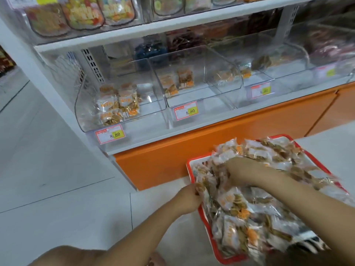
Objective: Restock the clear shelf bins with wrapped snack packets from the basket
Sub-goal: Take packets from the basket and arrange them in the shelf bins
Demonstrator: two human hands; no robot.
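Note:
A red basket (206, 225) sits on the floor at the lower right, heaped with clear-wrapped snack packets (249, 214) printed in white and orange. My left hand (189, 200) grips packets at the basket's left rim. My right hand (240, 171) is dug into the pile near the basket's far end, fingers curled around packets. On the lowest shelf stand clear bins: the left bin (92, 112) holds several packets, the middle bin (215, 77) holds a few at the back, and the right bin (288, 77) a few more.
An orange plinth (211, 150) runs under the white shelf edge, close behind the basket. Price tags reading 8.80 (109, 133) hang on the bin fronts. Upper shelf bins hold coloured sweets (84, 16). White tiled floor (57, 189) spreads to the left.

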